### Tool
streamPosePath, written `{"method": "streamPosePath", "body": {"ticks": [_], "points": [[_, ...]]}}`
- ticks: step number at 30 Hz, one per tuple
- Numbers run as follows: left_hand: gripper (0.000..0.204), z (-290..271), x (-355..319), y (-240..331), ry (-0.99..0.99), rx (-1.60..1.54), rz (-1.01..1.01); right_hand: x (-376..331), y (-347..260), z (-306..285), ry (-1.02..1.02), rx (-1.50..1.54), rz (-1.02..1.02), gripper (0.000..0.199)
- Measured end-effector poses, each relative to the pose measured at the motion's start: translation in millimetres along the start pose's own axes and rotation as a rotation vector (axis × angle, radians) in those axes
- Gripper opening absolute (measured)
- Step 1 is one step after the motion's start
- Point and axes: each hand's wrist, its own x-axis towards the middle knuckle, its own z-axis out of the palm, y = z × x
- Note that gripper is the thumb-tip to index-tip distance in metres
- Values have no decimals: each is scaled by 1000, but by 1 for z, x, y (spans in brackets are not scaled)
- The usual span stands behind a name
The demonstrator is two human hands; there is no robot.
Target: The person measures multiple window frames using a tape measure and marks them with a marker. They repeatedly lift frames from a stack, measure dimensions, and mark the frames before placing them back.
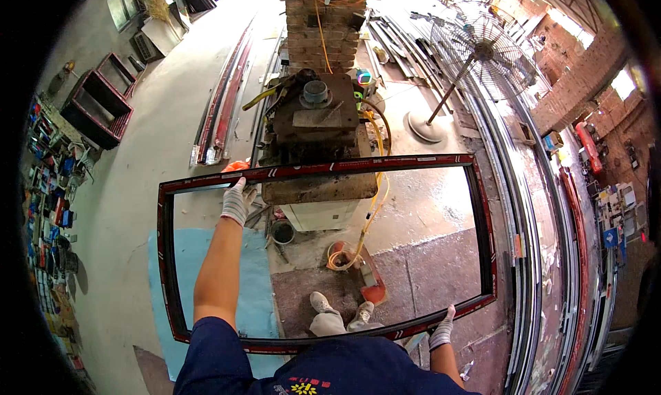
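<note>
I carry a window frame (482, 216) mid-picture: left hand (237, 202) grasps its top rail, right hand (441, 331) its bottom; next needs level footing.

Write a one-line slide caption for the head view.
Gloved left hand and right hand hold a dark red rectangular window frame level above a workshop floor, near a standing fan.

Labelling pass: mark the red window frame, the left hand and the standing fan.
red window frame (485, 230), head view, on its right side bar
left hand (237, 201), head view, on the back of the white glove gripping the far bar
standing fan (482, 49), head view, on the hub of the wire guard
</note>
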Motion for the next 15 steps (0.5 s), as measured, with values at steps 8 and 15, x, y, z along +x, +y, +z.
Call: {"method": "streamPosePath", "body": {"ticks": [8, 15], "points": [[39, 12, 23, 0, 26, -3, -56, -23, -6, 19, -45, -90, 38, 111], [43, 14, -29, -8, -52, 367, 31, 3, 0, 12, -78, -88, 16, 116]]}}
